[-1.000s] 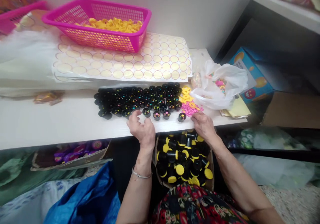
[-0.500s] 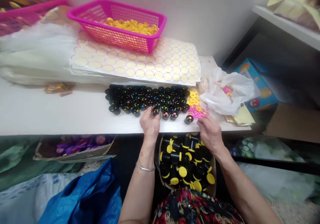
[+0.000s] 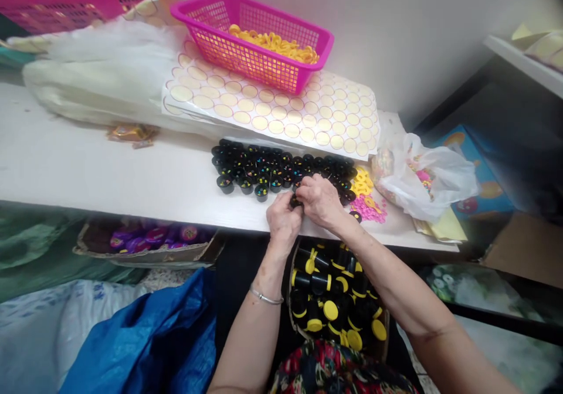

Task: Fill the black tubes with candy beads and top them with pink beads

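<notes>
At the left of the frame, a wide stretch of the flat white table top (image 3: 88,186) is seen. Near the middle, a long block of small round black plastic cups (image 3: 259,168) is lined up from left to right, with coloured bits in many of them.

Just below this block, one small round black plastic cup (image 3: 296,201) is gripped by the thumb and fingers of the left hand (image 3: 284,219). It is found between the two hands, which are held close together. No long side can be made out on it. Its top is covered by the bent fingers of the right hand (image 3: 320,197); whether anything is pinched there cannot be told. The table's front edge is just below both hands.

To the right, less room is left: a lone black cup (image 3: 356,216), a pile of tiny pink bits (image 3: 373,211) and flat yellow plastic pieces (image 3: 361,181) are passed before a crumpled white plastic bag (image 3: 440,194).
</notes>
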The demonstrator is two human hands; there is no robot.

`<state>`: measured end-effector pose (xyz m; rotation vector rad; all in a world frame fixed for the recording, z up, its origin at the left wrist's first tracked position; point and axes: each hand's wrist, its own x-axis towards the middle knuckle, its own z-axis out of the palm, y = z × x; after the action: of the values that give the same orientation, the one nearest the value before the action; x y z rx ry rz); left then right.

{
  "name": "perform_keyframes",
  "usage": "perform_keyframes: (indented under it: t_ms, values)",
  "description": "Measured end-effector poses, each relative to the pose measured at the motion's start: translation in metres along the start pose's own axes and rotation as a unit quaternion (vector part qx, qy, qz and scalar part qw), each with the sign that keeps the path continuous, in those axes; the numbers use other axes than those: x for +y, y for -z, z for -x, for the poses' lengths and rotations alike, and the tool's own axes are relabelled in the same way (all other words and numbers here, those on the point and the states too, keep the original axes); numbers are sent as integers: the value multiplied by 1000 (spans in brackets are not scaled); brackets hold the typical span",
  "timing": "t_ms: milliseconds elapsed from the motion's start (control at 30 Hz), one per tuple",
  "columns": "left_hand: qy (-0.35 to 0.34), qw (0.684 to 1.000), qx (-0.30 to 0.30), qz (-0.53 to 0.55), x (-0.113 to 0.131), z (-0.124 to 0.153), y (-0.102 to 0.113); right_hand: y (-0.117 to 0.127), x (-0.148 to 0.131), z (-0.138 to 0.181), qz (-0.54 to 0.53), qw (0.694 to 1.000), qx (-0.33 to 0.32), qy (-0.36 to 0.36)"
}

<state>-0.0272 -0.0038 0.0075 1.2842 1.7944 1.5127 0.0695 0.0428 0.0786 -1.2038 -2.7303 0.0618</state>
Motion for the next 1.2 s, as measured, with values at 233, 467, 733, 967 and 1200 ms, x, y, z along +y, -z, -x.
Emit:
perform_keyframes:
  t_ms: [233, 467, 733, 967, 1200]
  values:
    - [4, 1000, -5, -4, 2, 0, 0, -2, -3, -2, 15, 1000, -14, -1]
    - [12, 1000, 7, 6, 3, -3, -1, 10, -11, -5, 3, 998, -54, -32]
    - [15, 1000, 21, -11, -1, -5, -5, 13, 17, 40, -115, 985, 112, -61]
    - [13, 1000, 12, -13, -1, -1, -6, 1, 25, 113, -249, 924, 263, -124]
    - [45, 999, 20, -3, 0, -3, -5, 17, 37, 108, -234, 898, 308, -211]
